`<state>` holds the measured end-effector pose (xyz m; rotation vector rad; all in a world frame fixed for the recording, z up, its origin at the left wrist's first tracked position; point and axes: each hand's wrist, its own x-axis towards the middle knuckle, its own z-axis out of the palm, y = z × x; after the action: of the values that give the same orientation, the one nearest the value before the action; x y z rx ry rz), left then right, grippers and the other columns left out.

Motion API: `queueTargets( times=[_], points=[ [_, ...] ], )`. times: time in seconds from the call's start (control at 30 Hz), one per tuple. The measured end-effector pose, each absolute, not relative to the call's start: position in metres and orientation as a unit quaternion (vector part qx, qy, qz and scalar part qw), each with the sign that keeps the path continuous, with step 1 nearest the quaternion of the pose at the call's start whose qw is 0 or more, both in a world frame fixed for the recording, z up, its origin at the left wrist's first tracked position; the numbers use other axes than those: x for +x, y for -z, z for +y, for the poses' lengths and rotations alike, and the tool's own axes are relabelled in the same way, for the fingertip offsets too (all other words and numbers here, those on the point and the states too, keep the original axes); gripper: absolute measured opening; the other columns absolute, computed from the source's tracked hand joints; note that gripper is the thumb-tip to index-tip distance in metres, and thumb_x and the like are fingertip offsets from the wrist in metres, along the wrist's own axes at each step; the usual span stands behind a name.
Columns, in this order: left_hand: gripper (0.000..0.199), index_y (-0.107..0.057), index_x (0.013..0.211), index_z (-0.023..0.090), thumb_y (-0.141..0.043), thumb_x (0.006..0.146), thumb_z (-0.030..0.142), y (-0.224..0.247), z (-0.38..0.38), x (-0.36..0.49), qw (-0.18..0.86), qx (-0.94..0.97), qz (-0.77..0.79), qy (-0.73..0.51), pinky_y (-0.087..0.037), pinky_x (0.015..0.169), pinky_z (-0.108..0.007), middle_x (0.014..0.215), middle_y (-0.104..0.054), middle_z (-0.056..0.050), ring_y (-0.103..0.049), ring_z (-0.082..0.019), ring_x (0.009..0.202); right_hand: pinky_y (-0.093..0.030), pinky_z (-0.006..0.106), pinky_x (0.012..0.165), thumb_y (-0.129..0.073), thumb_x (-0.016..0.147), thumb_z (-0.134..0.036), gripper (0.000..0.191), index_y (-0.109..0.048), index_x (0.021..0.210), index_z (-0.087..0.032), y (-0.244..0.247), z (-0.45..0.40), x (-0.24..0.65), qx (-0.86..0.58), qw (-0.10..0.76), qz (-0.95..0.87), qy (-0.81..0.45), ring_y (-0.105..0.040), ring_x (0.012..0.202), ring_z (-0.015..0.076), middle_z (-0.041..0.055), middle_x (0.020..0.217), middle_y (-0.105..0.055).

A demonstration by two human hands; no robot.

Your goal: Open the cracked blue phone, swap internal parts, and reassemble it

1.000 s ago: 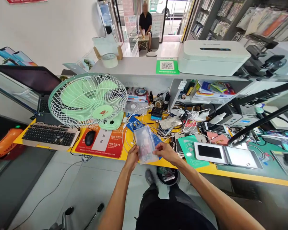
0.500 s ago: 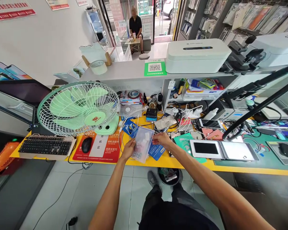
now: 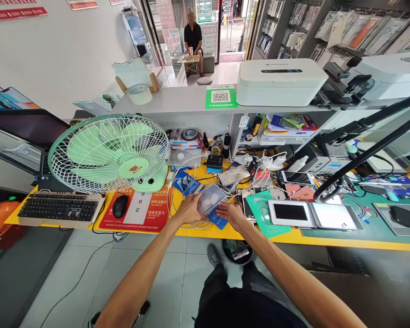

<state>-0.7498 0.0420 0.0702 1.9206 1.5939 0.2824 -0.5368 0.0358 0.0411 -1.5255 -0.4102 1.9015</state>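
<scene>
A clear plastic box [image 3: 212, 198] with small pieces inside is held above the front edge of the yellow desk, tilted. My left hand [image 3: 191, 208] is closed on its left side, the fingers partly behind it. At the lower right edge of the box my right hand [image 3: 231, 214] has its fingers bent against it; some fingertips are hidden. Blue cards [image 3: 187, 182] lie behind and under the box. To the right of my right hand a green sheet [image 3: 264, 213] lies on the desk, beside a phone body [image 3: 246, 205].
A green fan [image 3: 111, 155] stands left, behind a keyboard [image 3: 59, 208] and mouse [image 3: 120, 206]. A white tablet [image 3: 291, 213] in an open case lies right. A black lamp arm [image 3: 372, 148] reaches over the desk. Cables and phone parts clutter the back. A bin [image 3: 237, 252] stands below.
The box has turned and tipped, now showing shorter and further right. My left hand has moved in along its side, and my right hand has dropped to its lower right edge.
</scene>
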Motion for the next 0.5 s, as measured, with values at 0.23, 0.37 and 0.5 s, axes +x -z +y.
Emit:
queueTargets(
  times=[0.23,0.37,0.5],
  points=[
    [0.039,-0.059,0.132,0.020,-0.064,0.097,0.037,-0.078,0.054,-0.754,0.350,0.745,0.563,-0.072,-0.055,0.097,-0.050,0.137,-0.059,-0.012,-0.062,-0.027,0.117,-0.058,0.040,0.089,-0.063,0.101,-0.037,0.035,-0.059,0.127,-0.013,-0.049,0.030,-0.538,-0.523,0.337,-0.185,-0.761,-0.063,0.105,0.0212,0.0104,0.122,-0.060],
    [0.039,-0.059,0.132,0.020,-0.063,0.097,0.037,-0.079,0.059,-0.755,0.377,0.737,0.557,-0.068,-0.055,0.097,-0.050,0.137,-0.059,-0.012,-0.062,-0.027,0.116,-0.058,0.039,0.088,-0.063,0.101,-0.036,0.035,-0.059,0.127,-0.013,-0.052,0.023,-0.538,-0.504,0.329,-0.214,-0.769,-0.064,0.104,0.0208,0.0102,0.121,-0.061],
    [0.038,-0.059,0.131,0.019,-0.064,0.097,0.037,-0.076,0.067,-0.755,0.408,0.722,0.557,-0.052,-0.056,0.095,-0.049,0.134,-0.061,-0.011,-0.064,-0.026,0.114,-0.058,0.039,0.089,-0.063,0.101,-0.036,0.035,-0.059,0.128,-0.013,-0.053,0.019,-0.538,-0.500,0.319,-0.242,-0.768,-0.064,0.104,0.0208,0.0101,0.121,-0.061]
  ],
)
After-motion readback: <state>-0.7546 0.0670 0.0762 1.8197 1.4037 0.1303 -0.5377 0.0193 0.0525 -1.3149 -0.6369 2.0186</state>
